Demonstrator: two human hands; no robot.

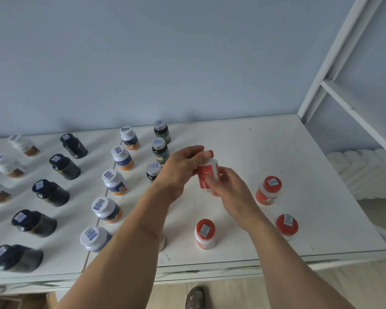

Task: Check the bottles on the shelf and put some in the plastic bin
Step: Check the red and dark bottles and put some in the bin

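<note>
Both hands hold one red-capped, red-and-white plastic bottle [207, 172] above the white shelf [276, 152] — left hand [181, 166] curled round its cap, right hand [227, 188] pinching its label. Loose fingers could drop it onto the red-lidded bottles [205, 234] below — no bin shows.

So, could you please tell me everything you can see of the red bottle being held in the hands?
The red bottle looks like plastic: a red cap, a white shoulder and a red label with white print too blurred to read. It is lifted off the shelf, tilted with its cap up and away. The left hand grips its cap end; the right hand holds its lower body, fingers over the label. Its base is hidden.
</note>
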